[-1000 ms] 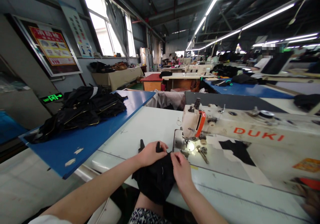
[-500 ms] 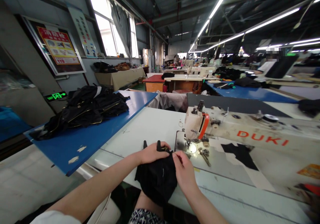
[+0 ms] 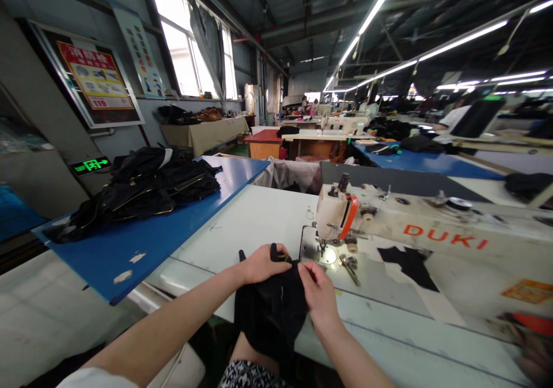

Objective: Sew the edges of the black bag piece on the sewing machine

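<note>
My left hand (image 3: 261, 263) lies curled over the top edge of a black fabric piece (image 3: 270, 313), gripping it. My right hand (image 3: 317, 293) pinches the same fabric at its right edge, fingers closed. The cloth hangs over the front edge of the white sewing table (image 3: 254, 218) toward my lap. Just beyond my hands stands a white DUKI sewing machine (image 3: 423, 226), its lit needle area (image 3: 328, 254) a short way right of the fabric.
A pile of black garments (image 3: 142, 189) rests on a blue side table (image 3: 142, 244) to the left. A black cloth scrap (image 3: 408, 264) lies under the machine arm. Other tables, machines and seated people fill the hall behind.
Both hands stay on the black fabric and have shifted only slightly. The fabric hangs a little lower over the table edge. The view moved a little.
</note>
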`<move>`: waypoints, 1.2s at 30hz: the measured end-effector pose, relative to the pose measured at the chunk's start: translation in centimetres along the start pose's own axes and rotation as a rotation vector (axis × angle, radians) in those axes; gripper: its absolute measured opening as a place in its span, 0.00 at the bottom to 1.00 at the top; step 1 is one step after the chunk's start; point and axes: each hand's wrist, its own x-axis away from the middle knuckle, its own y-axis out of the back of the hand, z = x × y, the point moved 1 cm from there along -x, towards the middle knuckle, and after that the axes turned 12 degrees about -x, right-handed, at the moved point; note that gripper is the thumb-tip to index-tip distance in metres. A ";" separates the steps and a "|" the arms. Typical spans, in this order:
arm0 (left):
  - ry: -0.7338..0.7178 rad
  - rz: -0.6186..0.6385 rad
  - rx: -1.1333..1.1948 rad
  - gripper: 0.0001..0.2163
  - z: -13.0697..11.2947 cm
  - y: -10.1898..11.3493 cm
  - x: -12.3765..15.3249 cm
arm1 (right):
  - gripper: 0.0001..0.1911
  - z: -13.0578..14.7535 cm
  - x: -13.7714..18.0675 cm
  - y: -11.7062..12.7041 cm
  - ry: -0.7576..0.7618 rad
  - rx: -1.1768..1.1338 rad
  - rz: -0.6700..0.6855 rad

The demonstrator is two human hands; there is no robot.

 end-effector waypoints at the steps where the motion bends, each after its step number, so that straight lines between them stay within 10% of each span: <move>1: -0.007 -0.007 -0.017 0.06 0.0 0.0 -0.1 | 0.13 -0.1 -0.1 0.1 -0.010 -0.007 0.001; 20: -0.136 0.109 -0.471 0.06 -2.6 1.1 -4.0 | 0.13 -0.5 0.4 -0.4 -0.308 -0.408 0.010; 36: -0.167 0.194 -0.406 0.06 -1.6 -0.5 -5.3 | 0.13 -1.6 -2.3 2.2 -0.231 -0.066 0.084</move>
